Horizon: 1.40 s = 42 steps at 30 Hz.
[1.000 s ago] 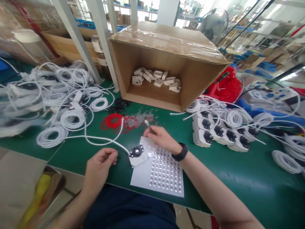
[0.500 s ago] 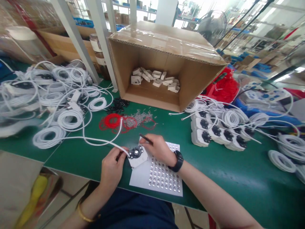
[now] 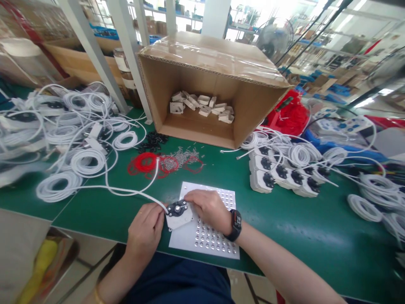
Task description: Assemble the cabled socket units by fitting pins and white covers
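A white plastic box (image 3: 179,220) with a black screwed-on fitting (image 3: 177,207) lies over a white sheet (image 3: 180,240) dotted with rows of small silvery discs. From the fitting's left side runs a white cable (image 3: 133,191). My left hand (image 3: 145,228) is closed on the box's left edge, fingers pressed together. My right hand (image 3: 210,209) curls over the sheet, its fingertips pinching the box's upper right corner; the undersides of these fingers are hidden. No dark stick shows in the right hand.
Beyond the sheet lie red rings (image 3: 145,162), a heap of small screws (image 3: 180,158) and black pieces (image 3: 153,141). A cardboard box (image 3: 205,135) holds several white parts. Coiled cables (image 3: 88,162) crowd the left; similar white boxes (image 3: 261,181) stand at right.
The dark stick seen in my right hand no longer shows. Its fingers have come down onto the box's corner. My left hand has shifted along the left edge, and the view has moved slightly.
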{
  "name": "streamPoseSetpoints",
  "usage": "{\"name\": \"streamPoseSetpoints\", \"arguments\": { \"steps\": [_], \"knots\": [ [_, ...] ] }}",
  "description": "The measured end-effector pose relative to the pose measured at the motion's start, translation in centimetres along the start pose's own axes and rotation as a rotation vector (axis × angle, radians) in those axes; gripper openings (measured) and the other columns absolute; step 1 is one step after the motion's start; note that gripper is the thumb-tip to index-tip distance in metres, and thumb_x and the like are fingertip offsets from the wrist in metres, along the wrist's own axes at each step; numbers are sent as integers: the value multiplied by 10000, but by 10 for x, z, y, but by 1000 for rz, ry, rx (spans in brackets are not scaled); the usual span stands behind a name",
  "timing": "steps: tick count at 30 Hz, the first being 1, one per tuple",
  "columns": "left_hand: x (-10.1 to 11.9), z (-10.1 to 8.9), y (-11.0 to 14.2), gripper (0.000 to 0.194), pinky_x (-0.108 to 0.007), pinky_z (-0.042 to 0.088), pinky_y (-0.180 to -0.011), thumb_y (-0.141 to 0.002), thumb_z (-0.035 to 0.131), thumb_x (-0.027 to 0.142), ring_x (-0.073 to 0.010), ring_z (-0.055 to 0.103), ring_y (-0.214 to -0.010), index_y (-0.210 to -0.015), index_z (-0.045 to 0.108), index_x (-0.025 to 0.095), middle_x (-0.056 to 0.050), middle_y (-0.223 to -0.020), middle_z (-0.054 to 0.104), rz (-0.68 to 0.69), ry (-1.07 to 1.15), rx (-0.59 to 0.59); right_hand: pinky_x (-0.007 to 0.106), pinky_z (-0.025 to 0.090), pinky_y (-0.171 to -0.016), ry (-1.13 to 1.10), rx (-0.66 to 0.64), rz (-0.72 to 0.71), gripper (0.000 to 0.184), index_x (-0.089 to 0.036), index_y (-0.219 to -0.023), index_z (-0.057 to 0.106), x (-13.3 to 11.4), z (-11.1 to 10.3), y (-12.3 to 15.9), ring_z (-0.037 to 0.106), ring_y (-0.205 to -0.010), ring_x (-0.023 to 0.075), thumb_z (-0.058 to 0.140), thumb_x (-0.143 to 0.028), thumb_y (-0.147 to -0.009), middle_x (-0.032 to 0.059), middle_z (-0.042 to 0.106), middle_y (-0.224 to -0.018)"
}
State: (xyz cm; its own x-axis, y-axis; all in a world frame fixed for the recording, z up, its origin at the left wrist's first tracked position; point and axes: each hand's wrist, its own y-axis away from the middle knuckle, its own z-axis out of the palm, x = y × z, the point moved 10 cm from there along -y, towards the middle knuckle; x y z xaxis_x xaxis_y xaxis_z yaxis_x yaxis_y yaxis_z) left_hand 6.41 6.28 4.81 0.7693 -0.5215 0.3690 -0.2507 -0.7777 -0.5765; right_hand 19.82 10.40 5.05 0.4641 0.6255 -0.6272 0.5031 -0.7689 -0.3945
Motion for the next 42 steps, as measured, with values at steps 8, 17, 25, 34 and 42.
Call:
{"name": "streamPoseSetpoints", "arguments": {
  "steps": [8,17,25,34,42],
  "knots": [
    [9,9,21,397,-373,473,-914,-841,462,119,-243,553,-1090,-1234,493,84,-163,-1152,625,28,19,-158,236,502,-822,-189,38,227,264,-200,-941,711,9,4,10,674,-878,147,512,-58,-841,28,727,-943],
    [-41,-54,-28,241,-275,478,-788,-913,363,234,-167,620,-871,-962,599,218,-41,-956,652,-193,72,-61,278,455,-772,248,60,567,220,-186,-999,687,110,-70,-22,646,-868,181,484,-205,-915,62,706,-968],
    [-81,96,-188,150,-300,493,-770,-874,512,258,-153,628,-804,-924,618,165,-29,-879,671,-75,19,-646,269,402,-740,370,-78,579,34,-169,-793,653,157,-56,-64,608,-859,199,630,-145,-798,71,648,-878],
    [-93,158,-192,279,-379,522,-779,-876,541,330,-178,607,-903,-1084,566,146,-72,-1066,606,-56,-73,-792,274,389,-662,344,-62,607,81,-124,-842,565,139,-62,-59,590,-772,189,502,-74,-833,112,619,-863],
    [-84,146,-185,274,-391,514,-798,-875,542,329,-184,605,-923,-1072,571,141,-72,-1063,607,-59,-80,-687,221,400,-546,-248,192,585,140,-165,-884,642,47,-50,9,511,-578,115,548,-193,-783,-5,614,-708]
  ]
}}
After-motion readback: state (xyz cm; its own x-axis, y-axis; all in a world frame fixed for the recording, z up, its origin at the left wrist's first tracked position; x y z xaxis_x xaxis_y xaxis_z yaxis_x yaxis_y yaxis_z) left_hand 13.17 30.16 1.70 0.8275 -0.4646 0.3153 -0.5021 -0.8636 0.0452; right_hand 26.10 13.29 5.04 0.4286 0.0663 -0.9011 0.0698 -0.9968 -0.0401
